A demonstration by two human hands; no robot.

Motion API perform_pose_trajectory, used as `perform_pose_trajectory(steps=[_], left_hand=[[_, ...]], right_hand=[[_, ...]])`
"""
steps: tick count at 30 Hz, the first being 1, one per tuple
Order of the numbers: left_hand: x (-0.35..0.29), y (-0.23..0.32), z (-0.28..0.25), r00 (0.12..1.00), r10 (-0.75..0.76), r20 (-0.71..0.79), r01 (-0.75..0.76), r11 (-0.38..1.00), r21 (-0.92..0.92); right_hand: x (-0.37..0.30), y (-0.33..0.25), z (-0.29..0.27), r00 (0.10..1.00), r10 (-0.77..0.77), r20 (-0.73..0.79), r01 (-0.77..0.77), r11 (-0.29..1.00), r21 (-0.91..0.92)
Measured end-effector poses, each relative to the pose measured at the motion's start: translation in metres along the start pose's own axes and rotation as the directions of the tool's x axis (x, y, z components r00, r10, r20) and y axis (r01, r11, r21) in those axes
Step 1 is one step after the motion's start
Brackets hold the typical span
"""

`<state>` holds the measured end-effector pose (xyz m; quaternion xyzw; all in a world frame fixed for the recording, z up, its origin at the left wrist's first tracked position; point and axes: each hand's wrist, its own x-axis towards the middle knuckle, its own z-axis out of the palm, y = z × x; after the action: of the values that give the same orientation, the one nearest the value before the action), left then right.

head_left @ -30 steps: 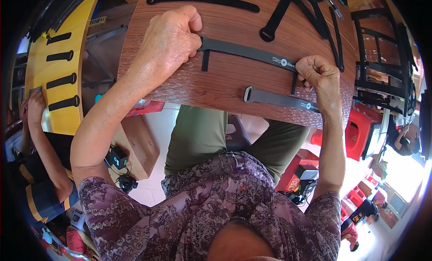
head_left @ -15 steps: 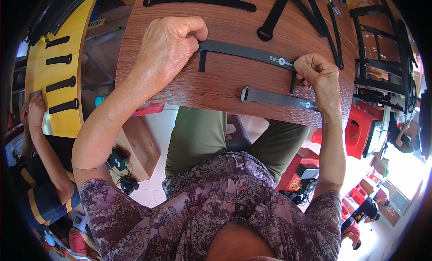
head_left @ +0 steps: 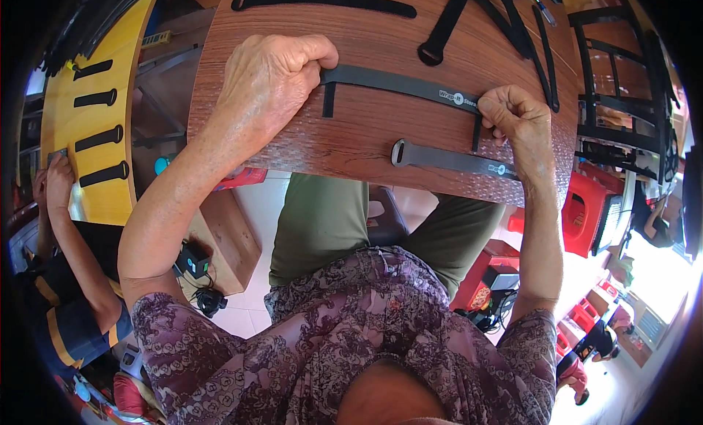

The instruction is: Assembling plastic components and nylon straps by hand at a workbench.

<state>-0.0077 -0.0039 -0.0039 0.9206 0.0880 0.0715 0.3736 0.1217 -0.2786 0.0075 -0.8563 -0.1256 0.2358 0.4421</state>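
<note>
A dark grey hook-and-loop strap (head_left: 395, 84) with a pale printed mark stretches between my two hands above the brown table. My left hand (head_left: 274, 73) is closed at its left end, fingertips partly hidden behind the hand. My right hand (head_left: 518, 121) pinches the right end between thumb and fingers. Below the strap's left part a short black strip (head_left: 329, 101) points toward me, and another short black strip (head_left: 477, 133) does so beside my right fingers. Nearer the table's front edge lies a second grey strap (head_left: 447, 159) with a slotted end, its right end close under my right wrist.
A long black strap (head_left: 326, 0) lies along the far side of the brown table (head_left: 256, 143). More black straps (head_left: 447, 30) spread at the far right. On the left, a co-worker's hands (head_left: 57, 180) are at a yellow table (head_left: 62, 125) bearing several short black straps. A red stool (head_left: 586, 213) stands right.
My left hand has shifted slightly toward me, its knuckles lower, near the strap's left end. My right hand and the strap have barely moved.
</note>
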Motion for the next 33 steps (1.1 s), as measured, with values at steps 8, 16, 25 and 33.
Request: perform_pose_trajectory(steps=[8, 16, 25, 33], left_hand=[[-0.003, -0.008, -0.008, 0.993, 0.119, -0.004, -0.117, 0.982, 0.147], [0.001, -0.009, -0.007, 0.996, 0.081, -0.036, -0.081, 0.997, -0.013], [0.003, -0.008, -0.019, 0.976, -0.202, 0.076, 0.216, 0.906, -0.364], [-0.015, 0.011, 0.004, 0.789, 0.557, -0.260, -0.439, 0.806, 0.396]], right_hand=[[0.000, -0.001, 0.001, 1.000, -0.008, -0.028, 0.009, 0.999, 0.032], [0.000, 0.000, 0.000, 1.000, -0.013, -0.022, 0.014, 0.999, 0.034], [0.000, 0.003, 0.001, 0.999, -0.049, -0.022, 0.050, 0.998, 0.024], [-0.001, 0.003, -0.003, 0.998, -0.049, -0.032, 0.049, 0.999, 0.010]])
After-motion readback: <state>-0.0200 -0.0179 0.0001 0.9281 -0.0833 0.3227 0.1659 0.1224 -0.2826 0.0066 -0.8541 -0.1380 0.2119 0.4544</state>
